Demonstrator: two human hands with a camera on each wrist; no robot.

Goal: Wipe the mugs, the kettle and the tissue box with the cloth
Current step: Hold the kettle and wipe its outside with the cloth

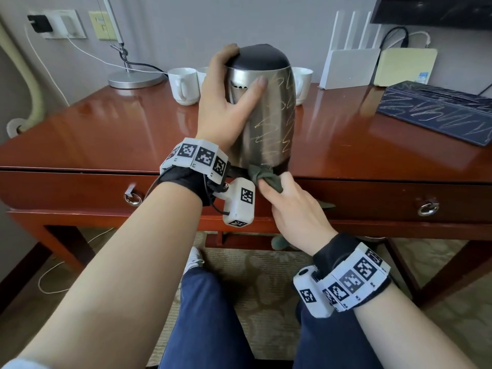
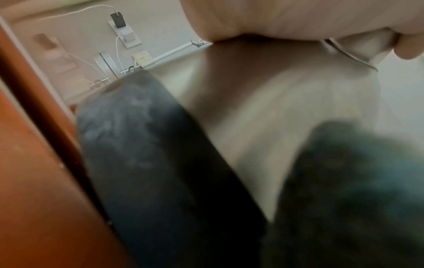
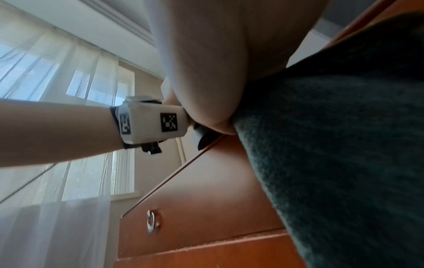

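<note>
A steel kettle (image 1: 269, 115) with a black lid and scribble marks stands near the front edge of the wooden desk (image 1: 106, 134). My left hand (image 1: 229, 94) grips its upper left side, thumb across the front. My right hand (image 1: 290, 209) grips a bunched dark green cloth (image 1: 262, 175) against the kettle's base; the cloth (image 3: 344, 145) fills the right wrist view. In the left wrist view the kettle (image 2: 263, 99) and its black base (image 2: 149, 154) are blurred. White mugs (image 1: 183, 85) stand behind the kettle. A dark scribbled tissue box (image 1: 436, 110) lies at the right.
A lamp base (image 1: 135, 79) stands at the back left, a white router (image 1: 348, 67) and a yellow box (image 1: 404, 66) at the back right. Drawers with ring pulls (image 1: 132, 198) face my knees. Wall sockets with cables are behind.
</note>
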